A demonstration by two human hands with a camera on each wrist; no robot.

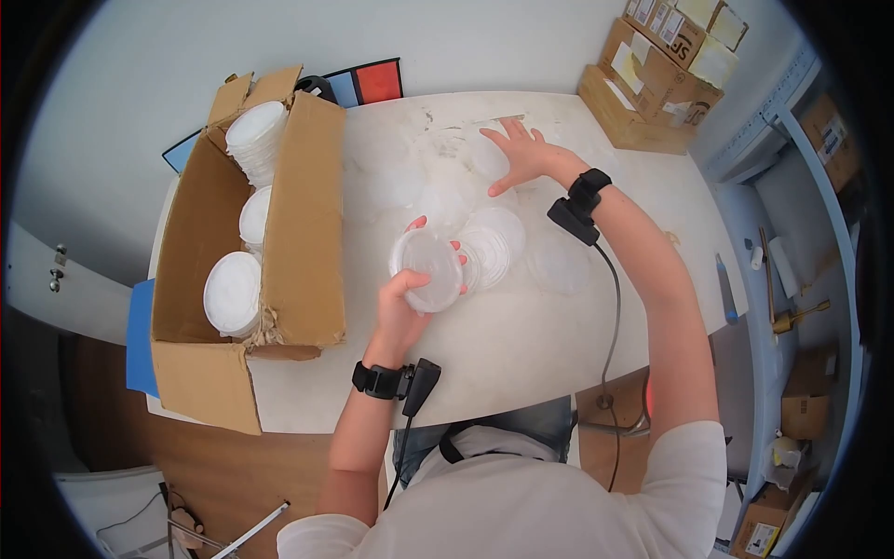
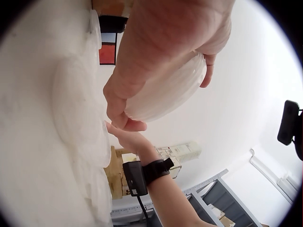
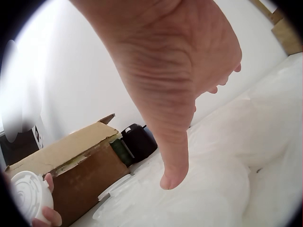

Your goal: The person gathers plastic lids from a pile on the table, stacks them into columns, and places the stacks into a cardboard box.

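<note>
Handling Thin Plastic Lids at the Table

Currently we hold one clear plastic lid (image 1: 429, 268) in the left hand (image 1: 402, 307), raised just above the white table (image 1: 521, 354) near its middle. We judge the lid to be very light, thin and slightly flexible, with a smooth surface that may slip. It should flex if squeezed across its face, so we take hold at the rim. The left hand does this now: its fingers curl round the far edge and the thumb bears on the near edge, as the left wrist view confirms (image 2: 165, 90).

Our right hand (image 1: 523, 154) is spread, fingers straight and apart, palm down over the far part of the table. It holds nothing. The fingertips lie on or just above more clear lids (image 1: 494, 244) scattered flat across the table; we cannot tell whether they touch.

Beside the left hand stands an open cardboard box (image 1: 307, 214) holding stacks of white lids (image 1: 233, 293). Further cardboard boxes (image 1: 656, 79) sit at the far right corner.
</note>
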